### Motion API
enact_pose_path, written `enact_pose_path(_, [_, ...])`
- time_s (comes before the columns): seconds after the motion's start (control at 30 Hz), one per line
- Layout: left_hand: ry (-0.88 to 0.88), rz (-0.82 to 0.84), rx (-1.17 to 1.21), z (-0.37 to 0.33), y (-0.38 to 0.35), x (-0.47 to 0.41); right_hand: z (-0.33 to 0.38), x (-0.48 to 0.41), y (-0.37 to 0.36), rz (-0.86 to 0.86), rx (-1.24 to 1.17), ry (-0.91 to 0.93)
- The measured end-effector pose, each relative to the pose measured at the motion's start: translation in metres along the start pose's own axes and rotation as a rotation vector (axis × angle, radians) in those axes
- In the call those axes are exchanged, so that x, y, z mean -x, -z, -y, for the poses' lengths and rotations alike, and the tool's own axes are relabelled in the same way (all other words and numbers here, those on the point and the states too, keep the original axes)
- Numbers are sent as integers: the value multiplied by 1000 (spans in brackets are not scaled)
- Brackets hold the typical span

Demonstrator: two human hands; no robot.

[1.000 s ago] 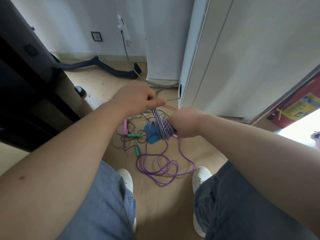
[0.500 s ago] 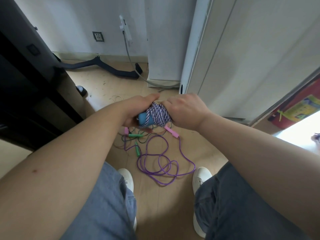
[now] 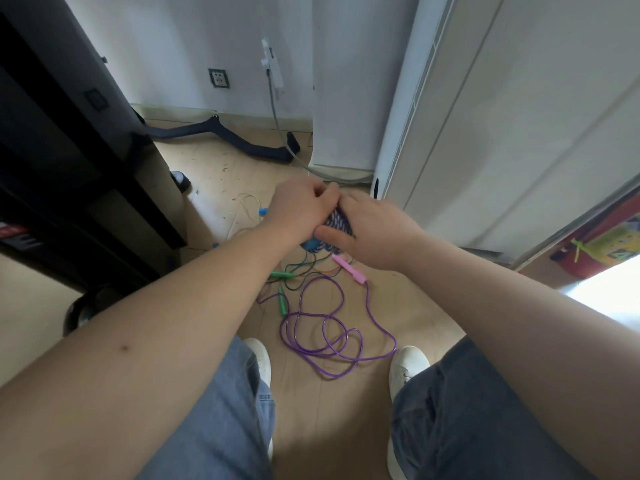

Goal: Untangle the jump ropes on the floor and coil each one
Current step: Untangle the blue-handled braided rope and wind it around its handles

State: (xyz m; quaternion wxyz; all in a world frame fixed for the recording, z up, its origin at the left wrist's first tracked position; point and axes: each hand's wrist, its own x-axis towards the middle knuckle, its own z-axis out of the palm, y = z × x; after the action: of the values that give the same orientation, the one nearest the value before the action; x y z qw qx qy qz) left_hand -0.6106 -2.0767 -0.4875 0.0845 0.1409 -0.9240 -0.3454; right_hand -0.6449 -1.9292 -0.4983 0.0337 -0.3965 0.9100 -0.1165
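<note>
A coiled purple-and-white striped rope [image 3: 337,224] with blue handles sits between my hands above the floor. My left hand [image 3: 301,207] has its fingers curled over the top of the coil. My right hand [image 3: 369,230] grips the coil from the right, thumb underneath. Most of the coil is hidden by the hands. On the floor below lies a loose purple rope [image 3: 329,336] with a pink handle [image 3: 349,268]. A thin green rope with green handles [image 3: 283,303] is tangled beside it.
A black cabinet [image 3: 79,161] stands at left and a white wardrobe [image 3: 502,116] at right. A dark bar [image 3: 221,133] and a grey hose [image 3: 298,157] lie near the far wall. My white shoes [image 3: 408,365] flank the purple rope.
Both hands have closed in around the striped coil and lifted it slightly away from me. The ropes on the floor have not moved.
</note>
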Motion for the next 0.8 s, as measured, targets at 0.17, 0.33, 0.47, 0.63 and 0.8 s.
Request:
enact_pose_path(0.17, [103,3,156,-2,-7,6,-1,5,4,-62,128,59])
enact_pose_path(0.33, [381,-39,560,-7,-7,7,0,7,11,-201,192,59])
enact_pose_path(0.47, [614,168,839,-10,0,9,0,6,19,-303,150,-81])
enact_pose_path(0.63, [609,303,974,-17,1,17,-8,6,25,-373,88,-228])
enact_pose_path(0.8, [473,273,1016,-12,1,9,-18,2,21,-350,22,-202])
